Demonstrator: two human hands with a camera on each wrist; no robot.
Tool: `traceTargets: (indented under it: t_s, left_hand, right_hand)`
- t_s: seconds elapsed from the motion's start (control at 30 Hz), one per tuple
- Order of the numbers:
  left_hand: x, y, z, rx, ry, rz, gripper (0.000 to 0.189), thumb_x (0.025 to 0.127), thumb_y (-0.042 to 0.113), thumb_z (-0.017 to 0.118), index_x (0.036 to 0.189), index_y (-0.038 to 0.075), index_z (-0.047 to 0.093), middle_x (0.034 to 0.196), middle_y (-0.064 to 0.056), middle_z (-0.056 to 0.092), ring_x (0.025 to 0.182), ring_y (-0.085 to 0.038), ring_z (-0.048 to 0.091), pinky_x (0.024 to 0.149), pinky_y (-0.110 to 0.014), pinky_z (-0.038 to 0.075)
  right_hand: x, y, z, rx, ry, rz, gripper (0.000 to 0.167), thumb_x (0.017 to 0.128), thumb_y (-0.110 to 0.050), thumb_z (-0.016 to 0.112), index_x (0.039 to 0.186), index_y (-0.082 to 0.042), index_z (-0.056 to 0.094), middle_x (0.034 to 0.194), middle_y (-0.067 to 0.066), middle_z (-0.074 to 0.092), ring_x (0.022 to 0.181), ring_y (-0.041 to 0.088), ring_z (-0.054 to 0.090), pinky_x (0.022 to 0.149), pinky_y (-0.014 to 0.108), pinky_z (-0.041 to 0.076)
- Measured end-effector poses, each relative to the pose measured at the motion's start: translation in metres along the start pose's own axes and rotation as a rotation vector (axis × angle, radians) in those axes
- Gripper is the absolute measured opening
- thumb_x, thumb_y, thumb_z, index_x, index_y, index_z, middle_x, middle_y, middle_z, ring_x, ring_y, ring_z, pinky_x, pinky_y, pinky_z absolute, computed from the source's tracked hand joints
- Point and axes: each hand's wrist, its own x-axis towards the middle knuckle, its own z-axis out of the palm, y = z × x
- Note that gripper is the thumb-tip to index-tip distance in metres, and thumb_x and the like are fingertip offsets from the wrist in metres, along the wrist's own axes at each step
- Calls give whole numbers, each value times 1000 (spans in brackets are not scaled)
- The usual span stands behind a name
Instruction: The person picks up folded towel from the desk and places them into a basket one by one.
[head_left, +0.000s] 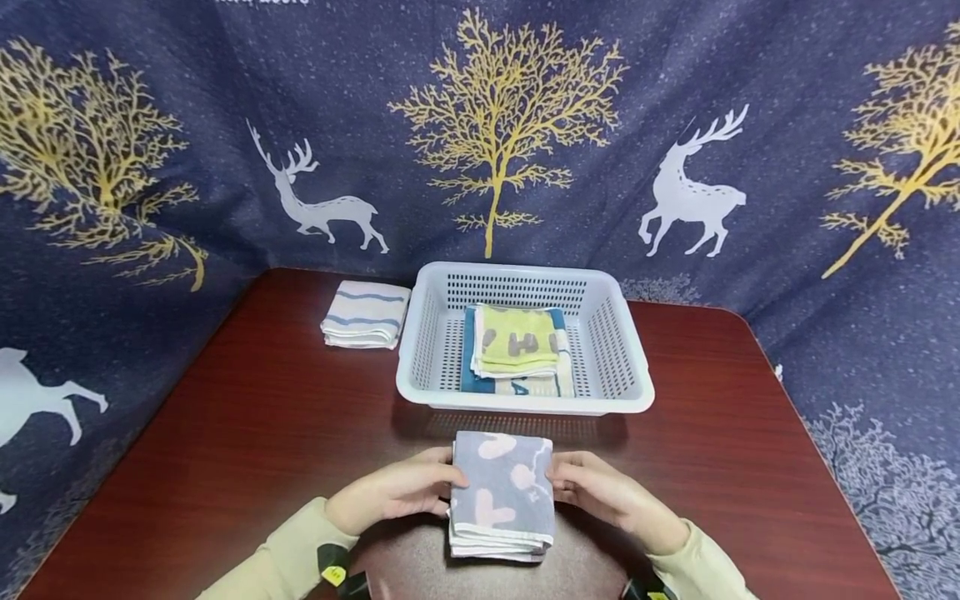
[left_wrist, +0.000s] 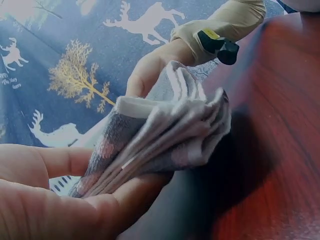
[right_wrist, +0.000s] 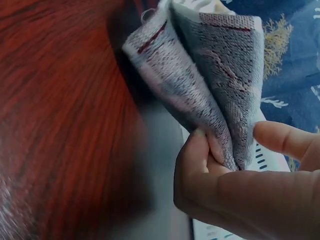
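Note:
A folded grey towel (head_left: 504, 483) with pale pink shapes and white edges is held up between both hands, near the front of the table. My left hand (head_left: 405, 492) grips its left side, thumb on top and fingers underneath. On the opposite side my right hand (head_left: 611, 493) pinches the towel's edge. The left wrist view shows the stacked layers of the grey towel (left_wrist: 165, 125) end-on, fanned a little apart. In the right wrist view, the folded towel (right_wrist: 225, 65) opens in a V above the pinching fingers.
Just beyond the hands stands a white plastic basket (head_left: 525, 403) with slotted walls. In it a yellow-green towel (head_left: 517, 333) lies on a blue and cream towel (head_left: 480, 385). Left of the basket is a folded white towel (head_left: 366, 312) with blue stripes. A dark patterned cloth (head_left: 330, 100) hangs behind the table.

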Motion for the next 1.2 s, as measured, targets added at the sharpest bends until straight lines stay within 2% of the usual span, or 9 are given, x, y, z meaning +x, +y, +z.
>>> traceTargets:
  t_s: [0.07,0.13,0.2,0.33,0.47,0.57,0.8,1.0,1.2]
  left_hand:
    - [-3,3,2,0,-12,13,40,87,3,51,125,0,42,96,-1,62,86,-12,62,71,-26,54]
    - [-5,5,3,2,-23,22,40,88,4,52,126,-1,41,97,-1,62,87,-12,62,72,-26,55]
    - [-7,7,3,2,-27,23,42,88,4,52,128,-3,40,100,-2,62,89,-12,63,74,-26,55]
    - [-6,9,3,4,-39,26,45,90,4,53,131,-4,38,104,-3,63,93,-14,63,77,-29,55]
    - [-10,14,4,6,-61,41,47,90,5,54,133,-4,36,106,-3,63,95,-14,64,78,-28,55]
    - [-13,20,7,11,-83,48,48,91,6,54,134,-3,35,107,-2,63,94,-13,64,76,-26,55]
    - [-19,30,12,41,-131,29,42,91,7,54,129,0,38,101,-1,66,87,-14,66,73,-28,56]
    - [-24,38,14,75,-187,30,39,94,11,53,129,3,39,103,-1,67,88,-16,67,75,-32,56]
    - [-29,47,15,87,-228,34,38,94,13,52,129,3,39,104,-1,66,90,-17,66,77,-32,56]
  right_hand:
    - [-2,-3,4,-60,30,-2,19,95,-11,49,107,-2,60,95,-9,64,92,4,61,86,23,51]
    - [-5,-5,9,-100,47,0,38,95,-15,50,124,10,49,102,-4,65,96,7,62,88,28,52]
    - [-7,-7,13,-129,60,10,55,96,-18,52,135,17,35,108,0,64,99,10,62,90,33,52]
    - [-10,-9,18,-143,90,29,71,95,-19,55,145,13,17,119,11,58,103,15,61,89,42,53]
    - [-12,-11,23,-149,114,25,78,94,-18,58,148,8,9,124,15,52,102,16,62,88,40,54]
    - [-13,-13,25,-158,127,22,82,93,-17,59,149,8,5,124,14,53,100,14,62,86,36,54]
    - [-17,-16,23,-203,131,-13,83,94,-21,58,148,9,4,128,16,50,104,11,60,89,33,53]
    - [-22,-28,25,-272,182,1,85,95,-26,58,149,9,3,135,23,46,110,13,57,91,30,50]
    - [-25,-41,32,-247,170,-2,80,96,-23,56,150,6,4,133,23,48,107,10,59,90,29,51]
